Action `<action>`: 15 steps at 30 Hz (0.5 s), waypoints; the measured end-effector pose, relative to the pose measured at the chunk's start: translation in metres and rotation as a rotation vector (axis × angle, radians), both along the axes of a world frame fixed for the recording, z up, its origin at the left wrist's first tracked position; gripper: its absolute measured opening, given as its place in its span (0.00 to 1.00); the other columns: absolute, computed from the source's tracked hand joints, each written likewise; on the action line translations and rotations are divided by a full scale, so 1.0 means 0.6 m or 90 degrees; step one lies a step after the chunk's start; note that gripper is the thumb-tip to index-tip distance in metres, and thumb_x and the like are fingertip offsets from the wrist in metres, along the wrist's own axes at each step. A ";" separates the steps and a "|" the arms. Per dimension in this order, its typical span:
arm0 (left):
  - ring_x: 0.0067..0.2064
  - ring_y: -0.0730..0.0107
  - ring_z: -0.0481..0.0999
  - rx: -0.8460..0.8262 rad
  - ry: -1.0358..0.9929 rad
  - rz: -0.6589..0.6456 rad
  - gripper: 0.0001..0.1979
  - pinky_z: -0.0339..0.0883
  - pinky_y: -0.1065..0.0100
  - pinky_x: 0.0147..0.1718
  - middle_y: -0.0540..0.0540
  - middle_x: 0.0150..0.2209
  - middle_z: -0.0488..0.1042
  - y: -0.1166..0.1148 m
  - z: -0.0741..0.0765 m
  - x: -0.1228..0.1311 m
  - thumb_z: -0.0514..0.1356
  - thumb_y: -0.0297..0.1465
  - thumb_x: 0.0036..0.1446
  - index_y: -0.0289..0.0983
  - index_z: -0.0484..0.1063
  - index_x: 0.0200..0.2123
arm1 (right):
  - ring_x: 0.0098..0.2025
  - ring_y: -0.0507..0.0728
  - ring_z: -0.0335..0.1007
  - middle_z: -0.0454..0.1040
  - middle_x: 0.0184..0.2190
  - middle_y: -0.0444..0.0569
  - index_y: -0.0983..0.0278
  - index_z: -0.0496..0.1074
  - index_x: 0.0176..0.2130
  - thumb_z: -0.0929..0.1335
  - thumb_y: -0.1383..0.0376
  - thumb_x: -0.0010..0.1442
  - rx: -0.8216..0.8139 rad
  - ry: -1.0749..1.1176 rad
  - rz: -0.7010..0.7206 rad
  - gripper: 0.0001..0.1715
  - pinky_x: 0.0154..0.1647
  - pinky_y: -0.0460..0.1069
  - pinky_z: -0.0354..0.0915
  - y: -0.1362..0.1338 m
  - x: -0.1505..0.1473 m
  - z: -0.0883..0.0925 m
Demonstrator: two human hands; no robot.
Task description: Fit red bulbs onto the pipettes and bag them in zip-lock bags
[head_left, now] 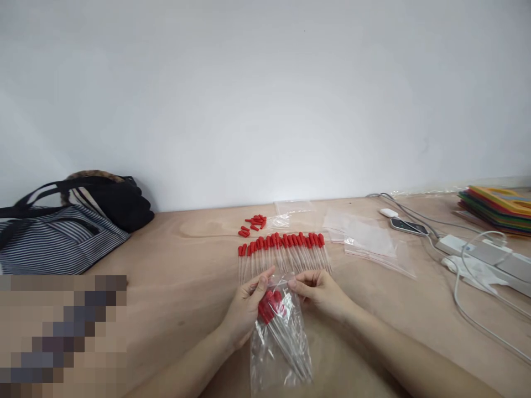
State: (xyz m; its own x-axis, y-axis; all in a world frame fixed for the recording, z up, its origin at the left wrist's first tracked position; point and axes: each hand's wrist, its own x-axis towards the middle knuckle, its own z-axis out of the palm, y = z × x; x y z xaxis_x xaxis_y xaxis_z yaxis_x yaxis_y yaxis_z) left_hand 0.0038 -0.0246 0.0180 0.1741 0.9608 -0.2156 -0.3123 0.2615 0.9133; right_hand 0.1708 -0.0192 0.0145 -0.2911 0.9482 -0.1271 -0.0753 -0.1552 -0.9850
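Between my hands is a clear plastic zip bag with several red-bulbed glass droppers inside, their bulbs toward the bag's top. My left hand pinches the bag's upper left edge between thumb and fingers. At the upper right corner, my right hand grips the bag's mouth with thumb and forefinger. Just beyond lies a row of loose droppers, red bulbs facing the wall; my hands and the bag hide some of their tips.
Loose red rubber bulbs lie behind the row, beside thin clear tubes. Flat plastic bags are spread to the right. Further right are a phone, a power strip with cables and coloured sheets. A striped bag sits left.
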 end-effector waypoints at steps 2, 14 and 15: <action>0.32 0.69 0.72 0.014 0.033 -0.003 0.24 0.62 0.70 0.37 0.47 0.30 0.76 0.001 -0.002 -0.001 0.64 0.40 0.40 0.37 0.72 0.42 | 0.17 0.46 0.58 0.65 0.14 0.40 0.67 0.70 0.22 0.71 0.51 0.39 -0.030 0.002 -0.003 0.21 0.19 0.43 0.54 0.000 -0.002 -0.003; 0.30 0.69 0.74 -0.021 0.111 -0.102 0.16 0.65 0.70 0.35 0.45 0.29 0.77 0.007 0.029 -0.021 0.67 0.31 0.37 0.32 0.75 0.33 | 0.15 0.45 0.53 0.63 0.12 0.39 0.67 0.64 0.17 0.72 0.53 0.37 -0.030 0.058 -0.061 0.21 0.17 0.43 0.50 -0.001 0.000 -0.015; 0.30 0.70 0.74 -0.034 0.106 -0.112 0.13 0.65 0.70 0.35 0.45 0.27 0.77 0.008 0.028 -0.023 0.67 0.31 0.37 0.32 0.75 0.30 | 0.15 0.45 0.53 0.63 0.12 0.39 0.67 0.64 0.16 0.72 0.53 0.37 -0.024 0.062 -0.067 0.21 0.17 0.43 0.49 -0.001 0.001 -0.016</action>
